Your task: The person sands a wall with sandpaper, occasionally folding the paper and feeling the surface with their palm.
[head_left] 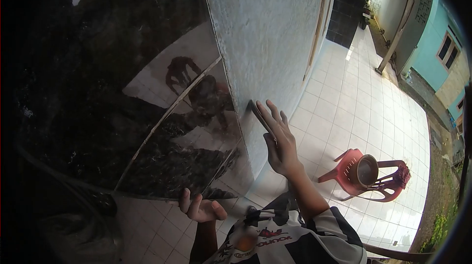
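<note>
My right hand (pixel 280 143) is raised to the pale, blotchy wall (pixel 265 32), its fingers stretched out and the fingertips right at the surface. Along the wall-side edge of that hand runs a dark strip; I cannot tell whether it is a thin thing or a shadowed finger. Lower down, my left hand (pixel 200 209) is by the bottom edge of the glossy dark tiles (pixel 162 136), fingers loosely bent and apart, with nothing visible in it. Light joint lines cross the tiles, which reflect a chair and a figure.
On the white tiled floor (pixel 319 92) to the right stands a red plastic chair (pixel 344 170) with a brown bucket (pixel 366 170) on its seat. Farther back are a wooden post (pixel 398 28) and a turquoise house (pixel 440 42). Dark shapes fill the lower left.
</note>
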Available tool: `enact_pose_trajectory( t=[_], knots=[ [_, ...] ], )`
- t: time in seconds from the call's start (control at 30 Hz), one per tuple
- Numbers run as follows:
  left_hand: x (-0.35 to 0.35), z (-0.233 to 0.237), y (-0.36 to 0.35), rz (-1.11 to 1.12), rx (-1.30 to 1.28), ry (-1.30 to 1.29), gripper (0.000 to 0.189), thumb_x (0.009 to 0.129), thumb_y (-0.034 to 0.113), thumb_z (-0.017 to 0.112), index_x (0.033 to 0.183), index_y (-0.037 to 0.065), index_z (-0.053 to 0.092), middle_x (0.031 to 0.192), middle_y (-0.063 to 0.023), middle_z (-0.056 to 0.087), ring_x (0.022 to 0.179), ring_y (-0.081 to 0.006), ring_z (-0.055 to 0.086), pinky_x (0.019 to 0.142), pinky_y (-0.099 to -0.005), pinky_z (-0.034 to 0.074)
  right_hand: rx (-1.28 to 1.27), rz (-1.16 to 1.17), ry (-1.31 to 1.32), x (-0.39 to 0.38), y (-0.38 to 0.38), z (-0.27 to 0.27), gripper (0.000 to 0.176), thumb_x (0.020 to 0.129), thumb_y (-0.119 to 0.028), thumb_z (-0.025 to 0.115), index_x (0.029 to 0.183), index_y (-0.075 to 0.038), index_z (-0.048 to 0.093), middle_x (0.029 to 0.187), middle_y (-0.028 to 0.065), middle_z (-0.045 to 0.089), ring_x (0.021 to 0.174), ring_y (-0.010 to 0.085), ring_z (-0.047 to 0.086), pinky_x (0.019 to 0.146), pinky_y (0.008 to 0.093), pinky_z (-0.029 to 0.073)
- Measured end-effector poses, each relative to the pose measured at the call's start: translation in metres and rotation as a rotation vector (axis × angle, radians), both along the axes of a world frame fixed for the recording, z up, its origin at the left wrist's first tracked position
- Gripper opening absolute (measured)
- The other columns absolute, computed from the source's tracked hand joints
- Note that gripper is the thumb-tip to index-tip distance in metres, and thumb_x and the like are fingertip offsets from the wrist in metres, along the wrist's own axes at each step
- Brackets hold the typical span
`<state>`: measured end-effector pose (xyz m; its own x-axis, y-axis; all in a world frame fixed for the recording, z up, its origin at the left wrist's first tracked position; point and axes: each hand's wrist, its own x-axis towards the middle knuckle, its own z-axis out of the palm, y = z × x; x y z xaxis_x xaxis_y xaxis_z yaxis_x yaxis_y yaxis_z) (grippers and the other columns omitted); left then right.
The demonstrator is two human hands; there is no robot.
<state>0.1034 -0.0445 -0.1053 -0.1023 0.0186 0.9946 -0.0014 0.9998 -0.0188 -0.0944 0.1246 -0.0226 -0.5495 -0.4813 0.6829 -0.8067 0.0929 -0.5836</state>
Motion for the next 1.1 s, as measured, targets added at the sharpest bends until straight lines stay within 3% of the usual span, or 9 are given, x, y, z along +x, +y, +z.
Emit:
enact_pose_trajectory(
  t=[0.1,0.17,0.27,0.37,0.47,0.63,0.8,0.97,1.1],
  knots=[
    [0.005,-0.003,0.006,0.066,0.063,-0.040,0.037,0.087,0.027,0.049,0.111,0.000,0.048,0.134,-0.0288,0.046,0.132,-0.0434,0.043,0.113,-0.0571,0.027,-0.257,0.110,-0.378,0.011,0.024,-0.022,0.028,0.099,-0.005,0.052,0.126,0.000,0.059,0.113,0.0195,0.070,0.107,0.0277,0.069,0.091,0.0370,0.052],
    [-0.005,0.011,0.014,0.074,0.007,0.032,0.035,0.087,0.027,0.050,0.112,0.002,0.048,0.139,-0.0254,0.042,0.134,-0.0435,0.041,0.114,-0.0582,0.025,-0.191,0.137,-0.448,0.004,0.040,-0.036,0.021,0.100,-0.013,0.057,0.113,0.002,0.065,0.092,0.0162,0.073,0.080,0.0167,0.071,0.072,0.0269,0.054],
    [-0.007,0.015,0.047,0.164,-0.052,0.073,0.030,0.089,0.021,0.055,0.115,0.007,0.049,0.149,-0.0169,0.031,0.134,-0.0405,0.044,0.115,-0.0605,0.025,0.013,0.317,-0.483,-0.013,0.060,-0.029,0.016,0.094,-0.013,0.068,0.099,0.003,0.069,0.083,0.0129,0.071,0.066,0.0170,0.067,0.062,0.0287,0.051],
    [-0.031,0.029,0.094,-0.330,0.282,-0.252,0.046,0.086,0.011,0.071,0.127,0.008,0.050,0.131,-0.0150,0.053,0.116,-0.0333,0.061,0.104,-0.0510,0.046,0.093,0.579,-0.326,-0.041,0.066,-0.034,0.016,0.086,-0.011,0.076,0.094,0.001,0.070,0.079,0.0126,0.069,0.066,0.0239,0.066,0.060,0.0312,0.050],
    [-0.081,0.060,0.132,-0.350,0.724,-0.437,0.036,0.085,0.005,0.074,0.118,0.002,0.059,0.107,-0.0112,0.062,0.107,-0.0276,0.066,0.092,-0.0392,0.055,0.070,0.727,-0.203,-0.064,0.067,-0.025,0.017,0.084,-0.011,0.078,0.093,0.001,0.070,0.080,0.0128,0.069,0.067,0.0233,0.066,0.061,0.0316,0.051],
    [-0.121,0.028,0.165,-0.604,1.225,-0.287,0.020,0.086,-0.002,0.071,0.105,-0.006,0.065,0.104,-0.0117,0.064,0.095,-0.0178,0.067,0.081,-0.0276,0.056,0.077,0.762,-0.363,-0.089,0.084,-0.021,0.023,0.082,-0.012,0.080,0.097,0.000,0.069,0.081,0.0127,0.071,0.067,0.0211,0.067,0.067,0.0298,0.052],
    [-0.136,0.019,0.186,-0.546,1.756,-0.002,0.014,0.094,0.007,0.066,0.100,-0.006,0.066,0.092,-0.0072,0.065,0.084,-0.0127,0.065,0.076,-0.0264,0.055,-0.163,0.687,-0.630,-0.086,0.085,-0.020,0.042,0.083,-0.008,0.079,0.119,0.001,0.059,0.111,0.0143,0.067,0.100,0.0187,0.065,0.086,0.0311,0.053],
    [-0.144,0.011,0.204,-0.526,1.557,-0.059,0.021,0.098,0.012,0.062,0.106,-0.007,0.064,0.095,-0.0093,0.068,0.086,-0.0158,0.068,0.080,-0.0303,0.056,0.009,0.942,-0.839,-0.087,0.075,-0.066,0.031,0.091,-0.019,0.074,0.108,0.004,0.063,0.100,0.0073,0.067,0.093,0.0142,0.062,0.079,0.0280,0.051],
    [-0.151,0.007,0.205,-0.537,1.601,-0.004,0.025,0.098,0.012,0.063,0.112,-0.008,0.063,0.101,-0.0117,0.068,0.093,-0.0173,0.068,0.083,-0.0310,0.056,-0.043,0.792,-1.026,-0.080,0.060,-0.049,0.025,0.091,-0.019,0.074,0.099,0.002,0.062,0.091,0.0060,0.065,0.080,0.0076,0.056,0.069,0.0220,0.046]
  ],
)
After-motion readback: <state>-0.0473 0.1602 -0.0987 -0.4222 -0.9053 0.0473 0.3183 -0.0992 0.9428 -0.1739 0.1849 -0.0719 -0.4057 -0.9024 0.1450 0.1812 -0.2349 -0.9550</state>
